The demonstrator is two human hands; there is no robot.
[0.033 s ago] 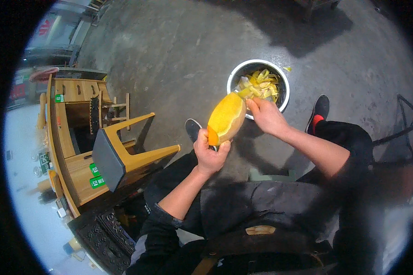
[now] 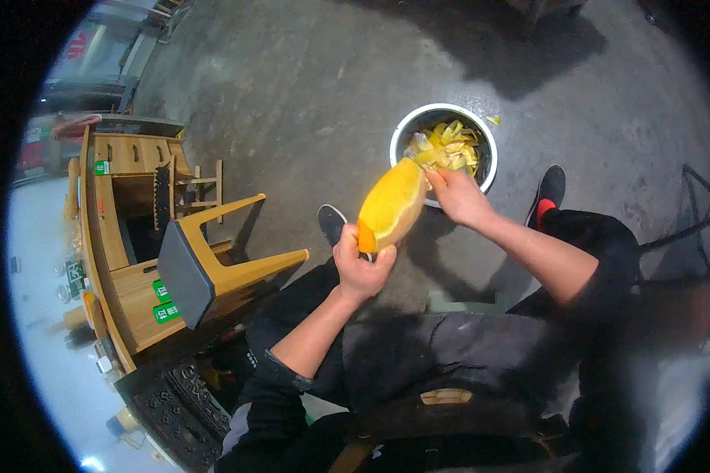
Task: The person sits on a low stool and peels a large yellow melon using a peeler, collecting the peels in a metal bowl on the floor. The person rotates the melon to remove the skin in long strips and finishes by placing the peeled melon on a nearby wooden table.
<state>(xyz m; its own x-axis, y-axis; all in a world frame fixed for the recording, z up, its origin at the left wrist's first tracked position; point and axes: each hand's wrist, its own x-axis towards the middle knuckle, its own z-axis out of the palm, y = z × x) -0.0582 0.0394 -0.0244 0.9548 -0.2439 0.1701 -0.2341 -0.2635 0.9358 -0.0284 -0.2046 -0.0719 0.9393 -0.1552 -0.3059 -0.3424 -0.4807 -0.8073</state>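
My left hand grips the lower end of a large oblong yellow-orange squash or melon; I cannot tell which. Much of its surface is bared to bright flesh, with a paler band down the right side. It is tilted, its upper end pointing toward the bin. My right hand is closed at that upper end, fingers curled around something small that I cannot make out. Below both hands, yellow peelings lie heaped in the round, white-rimmed bin.
A stool with a dark seat and yellow-brown legs lies on its side at the left. Beyond it stands a wooden desk with drawers. One scrap of peel is on the grey floor beside the bin. My shoes flank the bin.
The squash or melon has turned slightly in my left hand, and its pale band looks narrower. My right hand has shifted a little at its upper end.
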